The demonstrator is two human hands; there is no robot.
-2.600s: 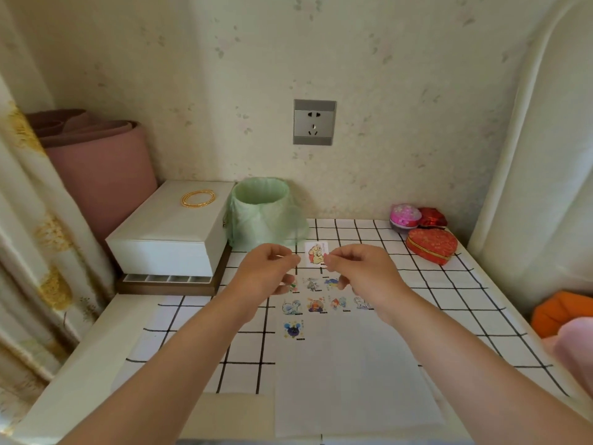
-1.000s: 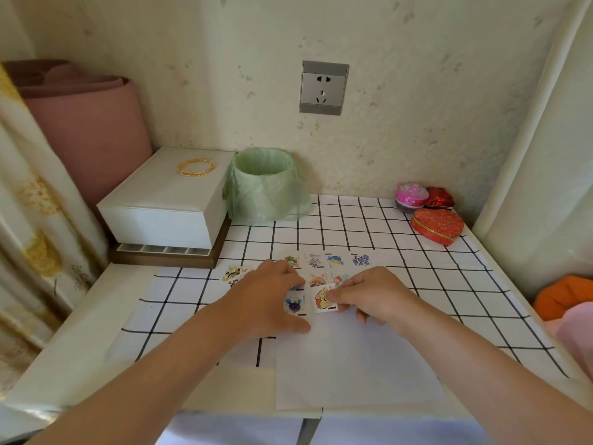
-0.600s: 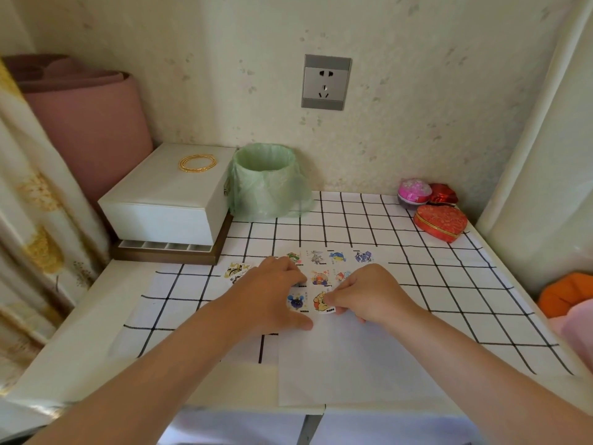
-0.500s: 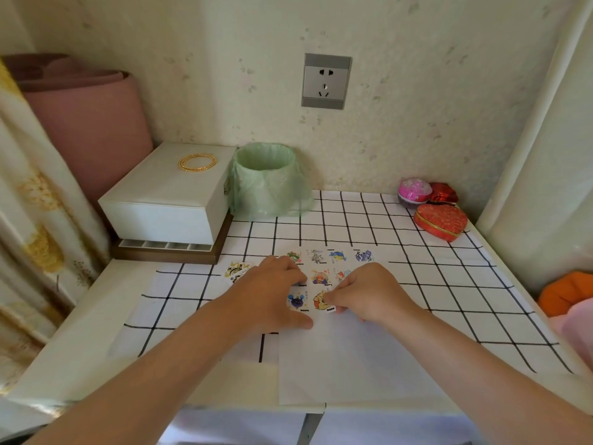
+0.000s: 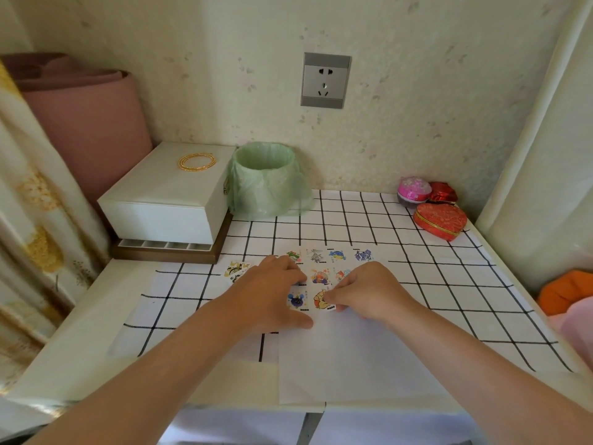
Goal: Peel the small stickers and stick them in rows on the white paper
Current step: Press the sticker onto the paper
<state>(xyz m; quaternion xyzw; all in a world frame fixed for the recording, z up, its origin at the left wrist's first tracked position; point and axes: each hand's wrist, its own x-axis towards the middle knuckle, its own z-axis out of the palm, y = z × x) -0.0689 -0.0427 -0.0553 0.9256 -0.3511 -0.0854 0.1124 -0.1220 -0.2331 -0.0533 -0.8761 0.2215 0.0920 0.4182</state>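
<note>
**Table** (image 5: 80, 342): pale top, covered for the most part by a white cloth with a black grid (image 5: 417, 284).

**White paper** (image 5: 346, 358): lies flat on the cloth at the near middle, its near edge at the table's front.

**Stuck stickers**, at the far end of the paper:
- Far row: four stickers, green-red (image 5: 293, 255), grey (image 5: 316, 255), blue (image 5: 337, 254) and purple (image 5: 362, 255).
- Second row: an orange one (image 5: 320, 277) and a red one (image 5: 340, 275), partly hidden by the hands.
- Third row: a dark blue one (image 5: 296, 300).

**Orange-yellow sticker** (image 5: 321, 300): flat on the paper, just beside the dark blue one.

**Right hand** (image 5: 369, 293): fingers curled, thumb and forefinger tips closed on the orange-yellow sticker's right edge.

**Left hand** (image 5: 272, 293): spread flat, palm down, on the paper's left edge, grasping nothing.

**Loose stickers** (image 5: 237, 270): a small heap on the cloth, left of the paper.

**Other items:**
- White box (image 5: 167, 194): far left, on a brown tray (image 5: 167, 252), with a gold bangle (image 5: 196, 162) on its lid.
- Bin with green bag (image 5: 266, 181): beside the box, against the wall.
- Wall socket (image 5: 325, 80): above the table.
- Red heart-shaped box (image 5: 439, 220) and pink round tin (image 5: 414, 189): far right corner.
</note>
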